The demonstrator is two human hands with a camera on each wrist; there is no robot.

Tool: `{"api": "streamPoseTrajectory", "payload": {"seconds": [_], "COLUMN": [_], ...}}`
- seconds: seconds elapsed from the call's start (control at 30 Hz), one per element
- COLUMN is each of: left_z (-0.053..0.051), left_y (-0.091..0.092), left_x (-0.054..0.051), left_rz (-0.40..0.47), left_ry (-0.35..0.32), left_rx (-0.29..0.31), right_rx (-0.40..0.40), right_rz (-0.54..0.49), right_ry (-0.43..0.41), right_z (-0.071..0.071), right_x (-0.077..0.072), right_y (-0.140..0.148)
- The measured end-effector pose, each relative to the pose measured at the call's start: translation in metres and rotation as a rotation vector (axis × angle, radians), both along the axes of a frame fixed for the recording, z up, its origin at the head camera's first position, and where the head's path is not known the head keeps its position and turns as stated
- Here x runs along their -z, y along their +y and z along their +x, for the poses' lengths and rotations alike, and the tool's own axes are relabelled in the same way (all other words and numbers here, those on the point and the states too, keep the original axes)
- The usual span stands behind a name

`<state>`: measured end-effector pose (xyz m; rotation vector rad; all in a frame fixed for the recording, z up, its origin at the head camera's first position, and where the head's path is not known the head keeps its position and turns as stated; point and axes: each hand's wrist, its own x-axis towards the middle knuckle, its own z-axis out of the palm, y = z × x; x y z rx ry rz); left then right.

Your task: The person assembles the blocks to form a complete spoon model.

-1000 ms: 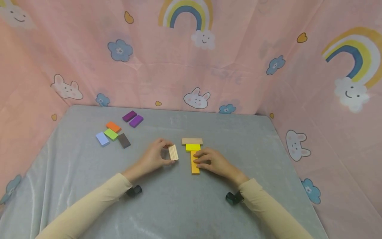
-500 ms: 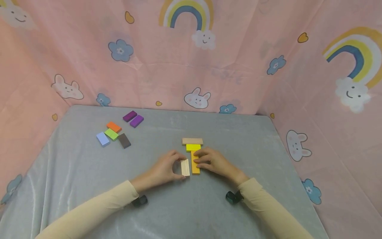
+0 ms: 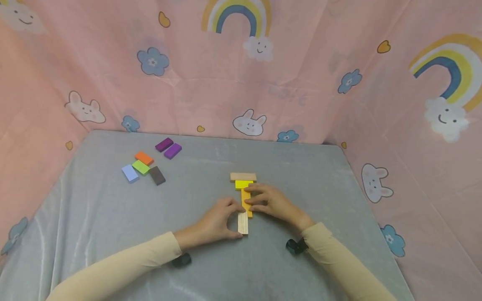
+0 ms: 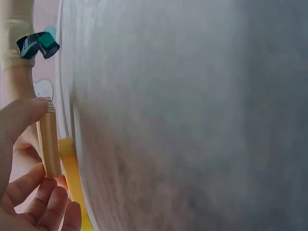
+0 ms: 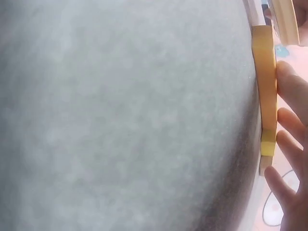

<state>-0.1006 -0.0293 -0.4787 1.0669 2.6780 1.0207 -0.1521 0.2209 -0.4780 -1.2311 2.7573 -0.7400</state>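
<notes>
My left hand (image 3: 214, 223) pinches a pale striped wooden block (image 3: 242, 223) between thumb and fingertips. In the left wrist view that wooden block (image 4: 49, 144) appears held above the cloth, beside the orange block (image 4: 72, 173). From the head view, it overlaps the near end of the orange block (image 3: 246, 198). My right hand (image 3: 276, 205) rests its spread fingertips on this orange block, which lies lengthwise toward me. A short yellow block (image 3: 242, 184) touches its far end, and beyond it a tan block (image 3: 242, 177) lies crosswise. Fingers partly cover the orange block.
Further left on the grey cloth (image 3: 203, 154) lie dark purple (image 3: 164, 144), purple (image 3: 173, 151), orange (image 3: 144, 158), green (image 3: 141, 167), light blue (image 3: 130, 173) and dark brown (image 3: 157, 175) blocks. A pink patterned curtain (image 3: 188, 96) stands behind the table.
My left hand has carried the wooden block right and nearer to me, over to the near end of the orange block. My right hand stays on the orange block.
</notes>
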Motion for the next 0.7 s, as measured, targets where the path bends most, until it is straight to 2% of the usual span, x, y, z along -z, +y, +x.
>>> {"api": "streamPoseTrajectory", "payload": {"seconds": [0.4, 0.7], "left_z": [0.011, 0.015], "left_y": [0.013, 0.016], "left_x": [-0.002, -0.001], "left_rz": [-0.087, -0.08], "left_ry": [-0.009, 0.013], "left_rx": [0.033, 0.04], "right_rx": [0.037, 0.039], "right_rz": [-0.012, -0.004], "right_ry": [-0.04, -0.05], "right_z": [-0.001, -0.002], "right_x": [0.001, 0.0], "right_y": [0.001, 0.0]}}
